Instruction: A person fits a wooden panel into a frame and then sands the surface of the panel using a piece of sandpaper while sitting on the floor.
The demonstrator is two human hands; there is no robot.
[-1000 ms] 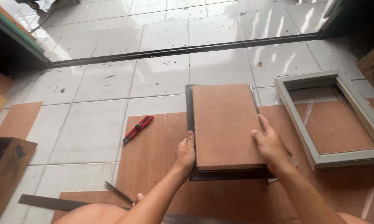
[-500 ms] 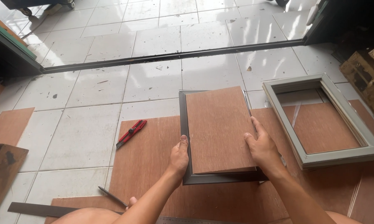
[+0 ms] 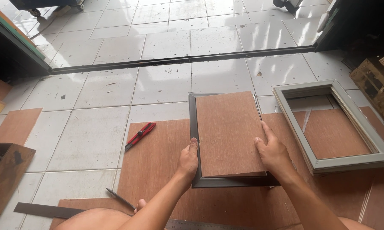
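1. Fingers of the left hand [image 3: 188, 161]: held together, thumb laid flat on the left edge of the plywood panel [image 3: 229, 134], remaining digits wrapped down over the side of the dark frame [image 3: 192, 127]; the grip closes on frame and panel alike.
2. Fingers of the right hand [image 3: 273, 152]: slightly spread, thumb pressing the panel's right edge, index extended along that edge, the rest curled against the frame's outer side, hidden from view.
3. Plywood panel: rectangular, reddish-brown, smooth matte face, faint grain; sits between the two thumbs, lying on the dark frame, its near edge short of the frame's lower rail.
4. Dark frame: grey-black, narrow moulded rails visible left of, beyond and below the fingers; rests on a large plywood sheet [image 3: 158, 162] on the tiled floor [image 3: 89, 136].
5. Utility knife [image 3: 140, 135]: red and black, on the sheet well left of the left fingers.
6. Pale grey frame [image 3: 349, 159]: empty, lying just right of the right fingers.
7. Steel ruler [image 3: 51, 209]: flat, near the left forearm, below the fingers.
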